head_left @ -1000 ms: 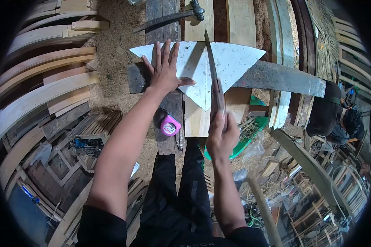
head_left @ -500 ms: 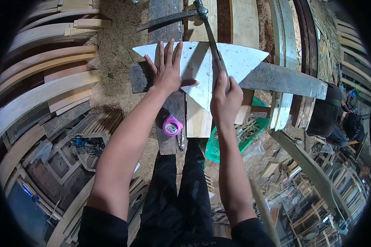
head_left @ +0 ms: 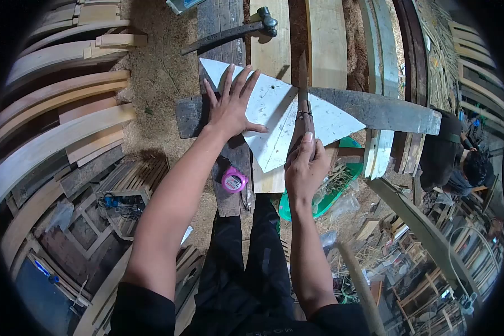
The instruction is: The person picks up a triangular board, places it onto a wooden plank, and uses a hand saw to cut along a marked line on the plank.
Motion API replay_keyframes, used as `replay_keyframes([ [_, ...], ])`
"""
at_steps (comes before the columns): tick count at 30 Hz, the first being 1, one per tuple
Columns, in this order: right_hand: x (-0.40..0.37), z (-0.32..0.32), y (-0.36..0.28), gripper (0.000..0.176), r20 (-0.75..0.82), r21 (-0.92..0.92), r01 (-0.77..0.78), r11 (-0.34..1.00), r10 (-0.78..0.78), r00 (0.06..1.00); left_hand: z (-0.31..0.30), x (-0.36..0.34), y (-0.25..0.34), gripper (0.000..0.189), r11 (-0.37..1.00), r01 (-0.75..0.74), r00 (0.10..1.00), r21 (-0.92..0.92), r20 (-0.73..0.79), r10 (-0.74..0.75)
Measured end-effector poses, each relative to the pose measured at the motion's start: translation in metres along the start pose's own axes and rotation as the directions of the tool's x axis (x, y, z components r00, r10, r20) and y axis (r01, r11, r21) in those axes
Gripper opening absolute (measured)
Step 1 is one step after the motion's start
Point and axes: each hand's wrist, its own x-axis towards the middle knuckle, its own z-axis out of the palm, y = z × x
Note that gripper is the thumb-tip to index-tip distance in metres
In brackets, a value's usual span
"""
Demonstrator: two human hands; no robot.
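A white-faced board (head_left: 271, 115) with pointed corners lies over the planks, a straight line running across it. My left hand (head_left: 229, 109) is spread flat on its left part, fingers apart. My right hand (head_left: 307, 171) is wrapped around the handle of a tool with a long narrow blade (head_left: 303, 78). That blade points away from me, over the right part of the board. Beyond the board rests a hammer (head_left: 235, 35) on the planks. Nearer to me, a pink tape measure (head_left: 234, 180) sits on a dark plank.
A grey cross plank (head_left: 386, 109) passes under the board. Below to the right is a green basin (head_left: 322, 208) with shavings. Curved wooden pieces (head_left: 67, 84) are stacked on the left. At the far right a person (head_left: 451, 154) is bent down. Scrap wood (head_left: 420, 280) covers the lower right.
The white board has turned clockwise, its near corner swinging left and its far left corner moving right. My right hand and the blade have drawn back toward me, away from the hammer.
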Motion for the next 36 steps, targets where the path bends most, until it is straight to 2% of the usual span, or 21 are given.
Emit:
replay_keyframes([
  [7,-0.004,0.007,-0.002,0.045,-0.023,-0.029,0.056,0.998,-0.056,0.998,0.005,0.006,-0.001,0.151,0.999,-0.008,0.995,-0.053,-0.103,0.003],
  [9,-0.003,0.004,0.01,0.042,0.02,0.078,0.001,0.997,-0.003,1.0,0.005,0.013,0.0,0.147,0.996,-0.009,0.991,-0.088,-0.133,-0.002],
  [10,-0.003,0.002,0.013,0.042,0.019,0.071,-0.001,0.997,0.0,1.0,0.003,0.015,0.0,0.142,0.995,0.015,0.993,-0.096,-0.119,-0.026],
  [11,-0.003,-0.001,0.014,0.041,0.061,0.153,-0.037,0.988,0.028,0.998,0.003,0.014,0.0,0.136,0.994,0.043,0.993,-0.103,-0.102,-0.053],
  [12,-0.006,-0.002,0.015,0.039,0.103,0.236,-0.078,0.969,0.055,0.993,0.015,0.015,-0.007,0.128,0.994,-0.032,0.978,-0.101,-0.21,0.01],
  [15,-0.01,-0.002,0.019,0.037,0.164,0.234,-0.055,0.971,0.016,0.986,0.023,0.016,-0.014,0.119,0.991,-0.066,0.962,-0.114,-0.272,0.033],
  [17,-0.009,-0.006,0.024,0.036,0.172,0.166,-0.039,0.985,0.01,0.985,0.016,0.016,-0.008,0.114,0.996,-0.038,0.969,-0.076,-0.246,0.018],
  [19,-0.009,-0.005,0.029,0.031,0.19,0.279,-0.137,0.951,0.085,0.978,0.02,0.015,-0.008,0.11,0.999,-0.002,0.977,-0.036,-0.215,-0.006],
  [20,-0.01,-0.005,0.03,0.032,0.176,0.299,-0.185,0.936,0.136,0.975,0.025,0.017,-0.011,0.101,0.996,-0.063,0.951,-0.067,-0.307,0.04],
  [21,-0.011,-0.004,0.029,0.032,0.177,0.301,-0.185,0.936,0.136,0.975,0.029,0.02,-0.014,0.092,0.987,-0.129,0.913,-0.092,-0.399,0.082],
  [22,-0.012,-0.004,0.029,0.036,0.164,0.239,-0.185,0.953,0.149,0.975,0.031,0.021,-0.015,0.092,0.987,-0.13,0.913,-0.09,-0.4,0.084],
  [24,-0.011,-0.004,0.035,0.046,0.148,0.123,-0.18,0.976,0.162,0.976,0.034,0.026,-0.016,0.072,0.992,-0.096,0.883,-0.086,-0.468,0.045],
  [25,-0.01,-0.003,0.04,0.046,0.145,0.124,-0.18,0.976,0.161,0.976,0.032,0.028,-0.015,0.072,0.991,-0.099,0.882,-0.086,-0.469,0.048],
  [27,-0.009,0.0,0.047,0.044,0.118,0.009,0.0,1.0,-0.001,0.993,0.025,0.029,-0.015,0.058,0.98,-0.128,0.863,-0.151,-0.504,0.035],
  [28,-0.007,0.0,0.039,0.044,0.13,-0.06,-0.037,0.998,0.044,0.991,0.027,0.029,-0.014,0.053,0.985,-0.109,0.823,-0.135,-0.568,0.013],
  [29,-0.005,0.0,0.038,0.044,0.132,-0.059,-0.036,0.998,0.044,0.99,0.028,0.027,-0.015,0.053,0.985,-0.107,0.823,-0.134,-0.568,0.012],
  [31,0.0,0.002,0.033,0.047,0.139,-0.067,0.162,0.985,-0.151,0.979,0.028,0.022,-0.019,0.052,0.982,0.009,0.838,-0.188,-0.535,-0.111],
  [32,0.001,0.003,0.027,0.053,0.166,-0.098,0.227,0.969,-0.209,0.964,0.028,0.022,-0.021,0.051,0.985,0.024,0.811,-0.17,-0.573,-0.119],
  [35,0.007,0.007,0.018,0.053,0.172,-0.151,0.305,0.94,-0.279,0.945,0.025,0.024,-0.021,0.048,0.979,0.076,0.795,-0.188,-0.581,-0.173],
  [36,0.009,0.008,0.016,0.05,0.182,-0.142,0.274,0.951,-0.247,0.952,0.023,0.026,-0.022,0.048,0.979,0.081,0.791,-0.189,-0.585,-0.178],
])
